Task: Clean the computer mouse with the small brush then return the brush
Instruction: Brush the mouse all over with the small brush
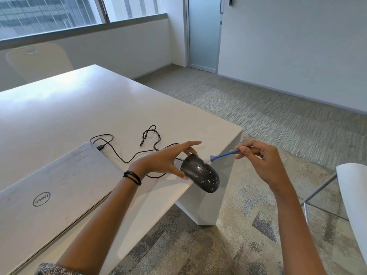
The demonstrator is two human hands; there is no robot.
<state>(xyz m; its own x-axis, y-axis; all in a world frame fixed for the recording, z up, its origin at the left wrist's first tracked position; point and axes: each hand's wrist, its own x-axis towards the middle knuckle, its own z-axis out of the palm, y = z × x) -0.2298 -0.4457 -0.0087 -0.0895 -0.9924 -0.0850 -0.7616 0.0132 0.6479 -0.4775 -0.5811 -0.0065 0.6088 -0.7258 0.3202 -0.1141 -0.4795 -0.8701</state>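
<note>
A black wired computer mouse (201,175), speckled with pale crumbs, is held tilted just past the table's front right corner. My left hand (167,161) grips its far end between thumb and fingers. My right hand (262,161) pinches the handle of a small blue brush (223,155). The brush's flared tip points left and hovers a little above and to the right of the mouse, apart from it. The mouse's black cable (137,153) trails in loops across the table to a plug beside the laptop.
A shut silver laptop (49,191) lies on the white table (83,108) at the left. A pale chair (37,60) stands behind the table. Another white chair (353,195) is at the right edge. Carpeted floor lies beyond the table's corner.
</note>
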